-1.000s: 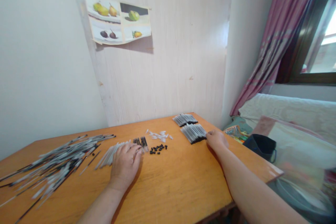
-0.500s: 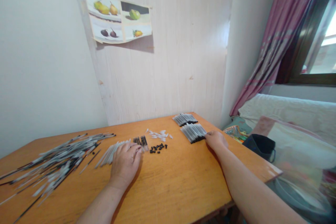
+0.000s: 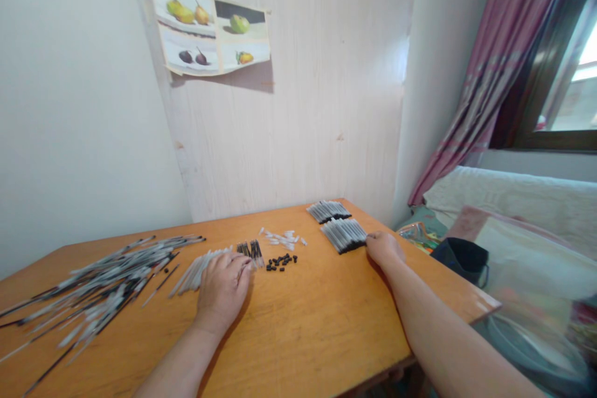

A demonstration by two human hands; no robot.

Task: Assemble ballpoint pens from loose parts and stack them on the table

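Observation:
My left hand [image 3: 224, 286] rests low over the table, fingers bent and close together. It lies between a row of whitish pen barrels [image 3: 191, 275] and a bundle of dark ink refills [image 3: 254, 252]; whatever is under its fingertips is hidden. Further right, my right hand [image 3: 386, 252] is closed in a pinch at the black-capped end of a pen in the nearer row of clear pens [image 3: 342, 235]. A second row of pens [image 3: 328, 210] lies just behind. Small black caps [image 3: 280, 262] and clear pen caps [image 3: 284, 239] are scattered between my hands.
A loose heap of pen parts [image 3: 107, 280] spreads over the left of the orange wooden table [image 3: 289, 336]. Beyond the table's right edge are a dark container [image 3: 461, 260] and bags. A fruit poster [image 3: 212, 31] hangs on the wall behind.
Both hands stay almost in place. My right hand has shifted very slightly at the end of the pen row.

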